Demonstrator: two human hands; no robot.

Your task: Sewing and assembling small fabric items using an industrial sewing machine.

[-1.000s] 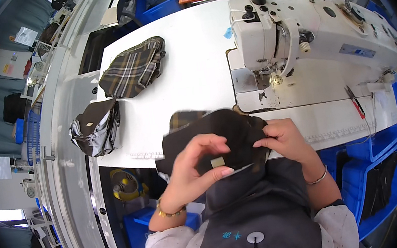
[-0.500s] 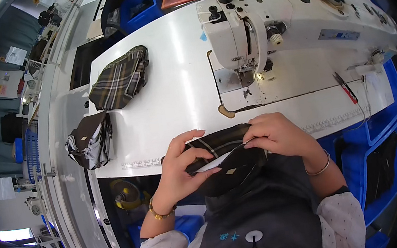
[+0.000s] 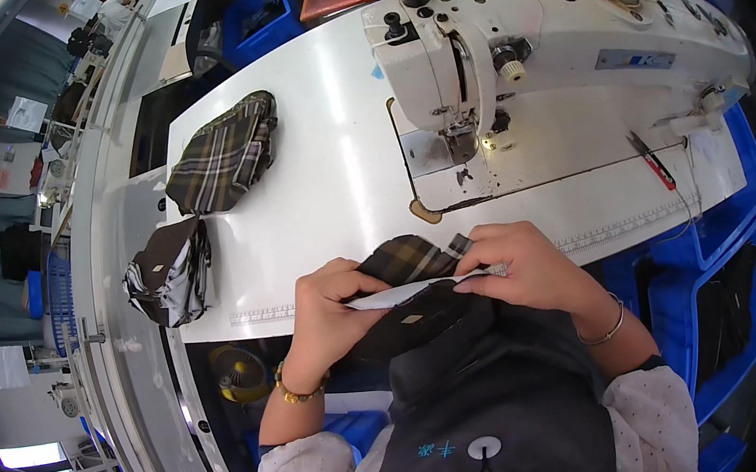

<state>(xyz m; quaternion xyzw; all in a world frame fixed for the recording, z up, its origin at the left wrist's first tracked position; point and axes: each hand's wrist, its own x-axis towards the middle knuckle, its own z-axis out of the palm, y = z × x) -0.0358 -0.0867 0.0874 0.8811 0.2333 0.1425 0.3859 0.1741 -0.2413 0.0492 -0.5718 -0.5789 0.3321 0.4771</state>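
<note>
The left hand (image 3: 326, 312) and right hand (image 3: 518, 267) pinch opposite ends of a plaid-and-dark fabric piece (image 3: 405, 258) by the near edge of the tabletop (image 3: 332, 180), apparently keeping its pale strip (image 3: 395, 295) taut and exposed.

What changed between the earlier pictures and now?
The cloth piece was drawn away from the sewing machine and turned, showing more plaid and white. The left hand, open a second ago, has closed on it; the right hand still pinches its edge. The machine and plaid bundle stayed put.
</note>
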